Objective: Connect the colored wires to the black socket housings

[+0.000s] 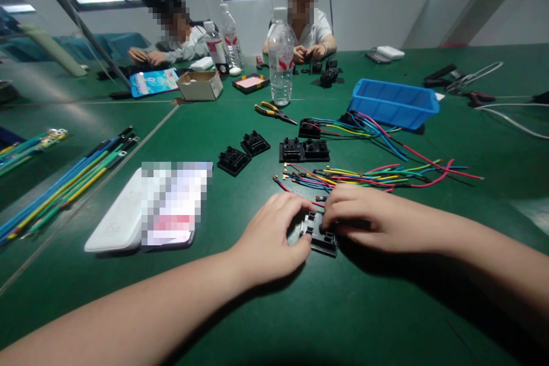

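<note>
Grip-wise, from the head view, the left hand [274, 231] has a small black part [318, 231] pinned with its thumb on the near left side and its fingertips curled over the far edge. Not so sure about the right hand [362, 214]: its fingers are bunched over the part's right side, but they cover whatever is under them, so I can't tell if it's pinching something or just pressing. The part itself sits low on the green table [386, 320], right between the two hands and just on the near side of a spread of loose coloured wires [364, 176]. Looks like moulded plastic to me, so I'd guess light and stiff, a bit slick on the flat faces, and easy to skid around if you only push from one side. Those little raised bits on top are probably the fragile spot, so I'd take hold of the outer edges of the base, kinda like the left hand does, and go easy on the posts. Similar black parts [234, 160] lie farther off to the left if you want a clearer look at the shape. Wires look bendy but springy, so probably best held near the metal ends.
</note>
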Motion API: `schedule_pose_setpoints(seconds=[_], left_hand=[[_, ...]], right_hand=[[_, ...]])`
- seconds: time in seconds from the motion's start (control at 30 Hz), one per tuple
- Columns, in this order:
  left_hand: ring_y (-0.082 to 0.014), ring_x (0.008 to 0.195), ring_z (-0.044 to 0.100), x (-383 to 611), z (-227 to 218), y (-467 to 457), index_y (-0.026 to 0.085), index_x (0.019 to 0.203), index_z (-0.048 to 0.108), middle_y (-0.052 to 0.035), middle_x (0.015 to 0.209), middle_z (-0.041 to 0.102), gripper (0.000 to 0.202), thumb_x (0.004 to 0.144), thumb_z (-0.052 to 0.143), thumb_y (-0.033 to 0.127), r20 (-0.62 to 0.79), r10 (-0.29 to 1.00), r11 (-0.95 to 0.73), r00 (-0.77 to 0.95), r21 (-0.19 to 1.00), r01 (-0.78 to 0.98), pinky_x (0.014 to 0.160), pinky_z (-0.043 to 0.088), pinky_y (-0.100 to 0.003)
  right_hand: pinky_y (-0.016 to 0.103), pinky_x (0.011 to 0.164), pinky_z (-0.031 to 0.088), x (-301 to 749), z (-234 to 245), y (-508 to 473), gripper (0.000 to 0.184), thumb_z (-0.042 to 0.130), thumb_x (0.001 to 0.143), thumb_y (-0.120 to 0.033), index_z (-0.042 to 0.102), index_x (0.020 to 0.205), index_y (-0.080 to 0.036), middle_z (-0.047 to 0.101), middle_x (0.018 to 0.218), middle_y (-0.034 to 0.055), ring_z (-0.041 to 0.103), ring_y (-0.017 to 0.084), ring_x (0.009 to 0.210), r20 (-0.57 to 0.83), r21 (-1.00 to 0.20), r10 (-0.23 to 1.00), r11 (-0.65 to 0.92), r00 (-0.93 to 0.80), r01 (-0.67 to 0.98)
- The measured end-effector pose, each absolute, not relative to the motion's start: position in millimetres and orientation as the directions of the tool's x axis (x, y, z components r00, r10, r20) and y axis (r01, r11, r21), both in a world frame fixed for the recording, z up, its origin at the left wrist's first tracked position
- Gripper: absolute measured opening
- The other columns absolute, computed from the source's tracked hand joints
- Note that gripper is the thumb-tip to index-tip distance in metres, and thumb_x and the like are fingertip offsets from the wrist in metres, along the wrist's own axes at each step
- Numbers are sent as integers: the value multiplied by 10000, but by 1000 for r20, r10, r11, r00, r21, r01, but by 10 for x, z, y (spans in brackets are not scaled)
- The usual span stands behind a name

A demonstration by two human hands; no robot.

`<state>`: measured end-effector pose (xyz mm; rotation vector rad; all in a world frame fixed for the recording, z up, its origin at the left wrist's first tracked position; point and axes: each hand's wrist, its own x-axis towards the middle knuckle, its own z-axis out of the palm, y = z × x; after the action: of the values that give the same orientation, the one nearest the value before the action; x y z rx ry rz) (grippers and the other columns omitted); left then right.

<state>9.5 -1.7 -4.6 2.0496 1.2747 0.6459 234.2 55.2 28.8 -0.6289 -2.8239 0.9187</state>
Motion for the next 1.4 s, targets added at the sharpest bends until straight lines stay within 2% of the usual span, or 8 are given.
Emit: schedule_pose_setpoints(seconds=[0.13, 0.33, 0.43, 0.63, 0.77, 0.87, 1.07, 1.4], left_hand=[[-249, 1076, 528, 102, -35, -33, 207, 1032, 545, -58, 1100, 597, 281, 753, 581, 204, 56, 912, -328, 406, 696, 640, 959, 443, -421], [-248, 1024, 525, 104, -33, -21, 212, 976, 495, -54, 1047, 576, 267, 713, 523, 178, 42, 921, -310, 388, 683, 662, 931, 450, -422], [-251, 1022, 521, 105, -22, -12, 215, 974, 481, -55, 1042, 568, 266, 712, 494, 170, 38, 919, -309, 392, 685, 660, 924, 447, -422], [-252, 1008, 513, 106, -8, -8, 224, 973, 473, -52, 1029, 558, 264, 714, 498, 179, 24, 916, -307, 399, 683, 663, 906, 435, -420], [-237, 953, 503, 107, -23, -8, 215, 949, 460, -42, 992, 540, 241, 715, 501, 178, 30, 919, -306, 393, 681, 665, 845, 428, -396], [-224, 899, 492, 111, -25, -11, 208, 910, 446, -33, 945, 523, 217, 706, 513, 176, 22, 925, -292, 378, 677, 676, 797, 419, -376], [-222, 908, 500, 116, -17, -7, 208, 932, 454, -36, 965, 533, 213, 740, 543, 194, 15, 927, -285, 375, 680, 676, 798, 421, -373], [-229, 951, 520, 110, -21, -5, 215, 988, 467, -49, 1017, 550, 214, 799, 565, 234, 34, 917, -307, 396, 694, 651, 832, 432, -388]], right_hand=[[331, 844, 474, 2301, 214, 505, 294, 538, 786, -43, 632, 1028, -181, 611, 1019, 62, 570, 183, 950, 37, -595, 457, 724, -889, 348], [355, 761, 495, 2139, -102, 357, 341, 488, 726, -4, 555, 1016, -170, 617, 939, 77, 547, 199, 856, 374, -520, 545, 793, -750, 317], [395, 811, 506, 2099, -204, 297, 339, 461, 759, 2, 538, 1033, -181, 608, 1012, 111, 547, 222, 941, 416, -507, 548, 802, -725, 315], [401, 810, 526, 2144, -154, 287, 331, 470, 798, -24, 551, 1067, -198, 620, 1027, 113, 562, 228, 939, 389, -503, 533, 806, -752, 312], [415, 930, 491, 2180, -92, 247, 289, 499, 853, -92, 539, 1127, -176, 592, 1126, 124, 540, 229, 1057, 303, -579, 583, 741, -754, 340], [434, 965, 467, 2194, -101, 236, 347, 604, 821, -164, 515, 1156, -165, 575, 1164, 129, 514, 246, 1101, 265, -612, 573, 721, -775, 324], [430, 875, 481, 2200, -158, 301, 279, 590, 843, -170, 482, 1100, -191, 604, 1072, 108, 537, 237, 987, 242, -639, 598, 691, -764, 339], [392, 842, 490, 2210, -141, 338, 243, 601, 849, -157, 485, 1054, -219, 616, 1032, 87, 553, 221, 966, 279, -664, 606, 682, -745, 306]])
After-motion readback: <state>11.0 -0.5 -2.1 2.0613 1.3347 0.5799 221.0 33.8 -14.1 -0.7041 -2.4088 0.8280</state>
